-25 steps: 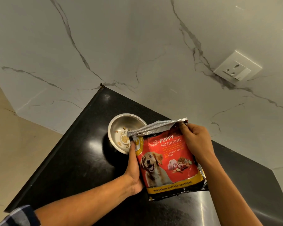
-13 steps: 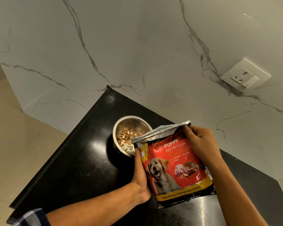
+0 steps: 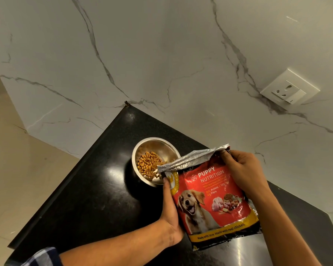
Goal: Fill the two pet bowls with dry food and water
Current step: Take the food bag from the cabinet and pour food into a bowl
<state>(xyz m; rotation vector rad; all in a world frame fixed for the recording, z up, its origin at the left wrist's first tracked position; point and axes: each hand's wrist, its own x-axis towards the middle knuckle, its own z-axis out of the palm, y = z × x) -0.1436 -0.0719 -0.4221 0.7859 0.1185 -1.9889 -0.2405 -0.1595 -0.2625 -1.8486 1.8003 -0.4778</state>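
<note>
Black polished stone counter (image 3: 96,198) is carrying the round steel pet bowl (image 3: 155,150), near its far corner against the white veined wall. I am tipping the red foil puppy-food bag (image 3: 211,200) with both hands — my left hand (image 3: 170,210) is gripping its left edge, my right hand (image 3: 246,173) is pinching the torn silver top. Brown kibble (image 3: 149,164) is heaping in the bowl. That bowl is lying up-left of the bag's mouth, nearer my left hand — only 1 bowl is showing.
</note>
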